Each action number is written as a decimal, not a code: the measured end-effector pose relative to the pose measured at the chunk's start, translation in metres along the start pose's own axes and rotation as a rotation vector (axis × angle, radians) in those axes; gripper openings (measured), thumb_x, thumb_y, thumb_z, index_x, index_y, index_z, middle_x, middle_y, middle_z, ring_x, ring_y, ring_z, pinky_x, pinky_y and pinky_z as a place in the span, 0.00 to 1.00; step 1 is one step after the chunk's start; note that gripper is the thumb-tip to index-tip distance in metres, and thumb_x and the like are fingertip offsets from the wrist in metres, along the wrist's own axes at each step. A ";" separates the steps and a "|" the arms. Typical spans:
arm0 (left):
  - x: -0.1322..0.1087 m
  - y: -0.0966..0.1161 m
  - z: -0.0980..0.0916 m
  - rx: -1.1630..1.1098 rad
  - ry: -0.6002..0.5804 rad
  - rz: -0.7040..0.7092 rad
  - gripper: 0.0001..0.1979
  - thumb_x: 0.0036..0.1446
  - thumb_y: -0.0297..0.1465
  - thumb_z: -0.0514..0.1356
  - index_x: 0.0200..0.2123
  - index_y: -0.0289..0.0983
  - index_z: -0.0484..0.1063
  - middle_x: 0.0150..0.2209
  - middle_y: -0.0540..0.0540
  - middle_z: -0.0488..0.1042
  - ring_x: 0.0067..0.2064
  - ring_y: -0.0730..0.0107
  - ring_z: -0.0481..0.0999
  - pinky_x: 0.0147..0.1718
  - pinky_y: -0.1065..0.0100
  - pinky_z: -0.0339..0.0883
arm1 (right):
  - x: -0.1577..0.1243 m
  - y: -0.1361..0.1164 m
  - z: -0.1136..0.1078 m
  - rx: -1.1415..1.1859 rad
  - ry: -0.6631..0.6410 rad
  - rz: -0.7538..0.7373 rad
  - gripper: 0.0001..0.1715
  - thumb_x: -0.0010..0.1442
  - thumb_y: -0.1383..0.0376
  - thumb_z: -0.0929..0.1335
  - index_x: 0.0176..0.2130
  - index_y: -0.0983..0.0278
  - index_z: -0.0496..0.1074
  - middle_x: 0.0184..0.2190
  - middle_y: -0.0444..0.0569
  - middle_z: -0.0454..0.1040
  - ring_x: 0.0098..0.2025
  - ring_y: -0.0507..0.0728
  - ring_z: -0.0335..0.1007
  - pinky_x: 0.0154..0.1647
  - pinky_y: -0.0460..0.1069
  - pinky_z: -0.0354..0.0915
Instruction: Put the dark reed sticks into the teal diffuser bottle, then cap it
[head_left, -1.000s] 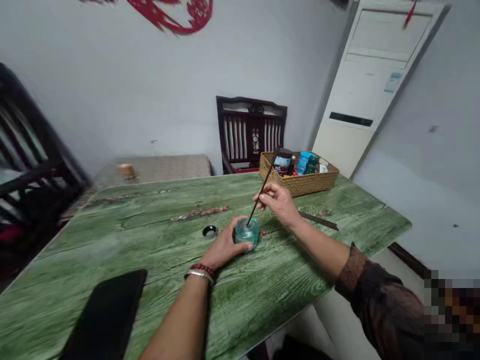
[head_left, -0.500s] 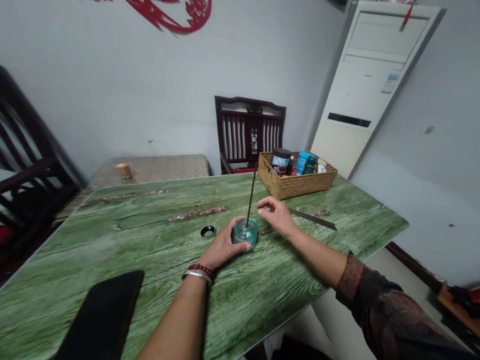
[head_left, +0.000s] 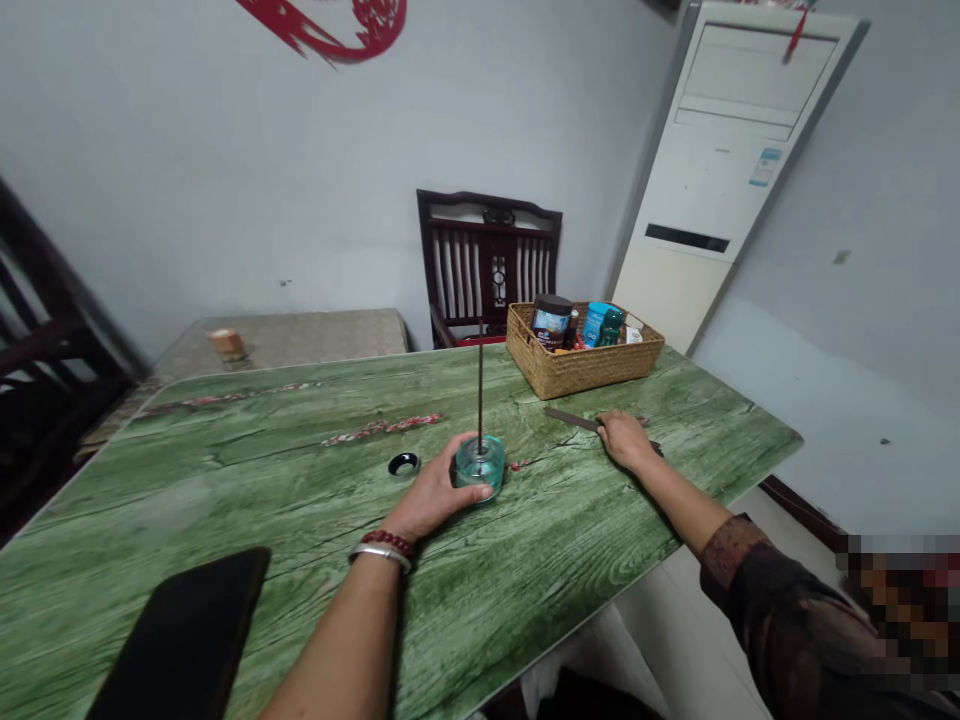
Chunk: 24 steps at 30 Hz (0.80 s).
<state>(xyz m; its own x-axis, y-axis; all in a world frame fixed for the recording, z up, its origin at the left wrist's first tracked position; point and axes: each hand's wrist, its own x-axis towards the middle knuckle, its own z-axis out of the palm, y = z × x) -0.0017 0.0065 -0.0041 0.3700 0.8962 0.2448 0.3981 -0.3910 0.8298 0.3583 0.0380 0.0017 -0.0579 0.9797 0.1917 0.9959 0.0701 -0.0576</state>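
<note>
While the green worktop (head_left: 525,580) spreads before a pale wall (head_left: 225,200), a dark wooden chair (head_left: 486,232) beyond it and a white air conditioner (head_left: 739,180) to the right, the left hand (head_left: 435,492) curls round a glass bottle (head_left: 490,468), a thin dark stick (head_left: 481,390) standing upright in it. Off to the right, the right hand (head_left: 626,440) rests fingers-down on some dark sticks (head_left: 574,419), whether gripping them I cannot tell. Open surface runs from the bottle to the slanting near edge, with a black cap (head_left: 403,464) farther left and a woven basket (head_left: 596,376) by the far edge.
</note>
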 end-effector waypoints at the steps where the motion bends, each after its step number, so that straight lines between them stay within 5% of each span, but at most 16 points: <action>1: 0.000 0.000 0.000 0.000 0.003 0.004 0.42 0.45 0.45 0.69 0.60 0.36 0.62 0.56 0.37 0.74 0.57 0.47 0.73 0.59 0.50 0.64 | -0.002 -0.001 0.001 -0.011 -0.008 0.002 0.17 0.67 0.65 0.62 0.50 0.68 0.75 0.48 0.61 0.76 0.52 0.62 0.69 0.53 0.52 0.58; 24: -0.001 0.005 0.000 -0.033 0.007 -0.002 0.41 0.43 0.45 0.70 0.59 0.38 0.63 0.55 0.39 0.75 0.56 0.47 0.74 0.58 0.50 0.64 | -0.024 -0.026 -0.008 0.109 -0.039 -0.176 0.08 0.59 0.72 0.67 0.39 0.64 0.74 0.38 0.51 0.77 0.43 0.57 0.71 0.45 0.47 0.58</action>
<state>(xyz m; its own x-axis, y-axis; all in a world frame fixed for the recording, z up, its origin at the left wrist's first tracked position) 0.0000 0.0040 0.0001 0.3634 0.8986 0.2460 0.3714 -0.3819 0.8463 0.3346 0.0115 0.0066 -0.2355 0.9569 0.1700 0.9568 0.2590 -0.1324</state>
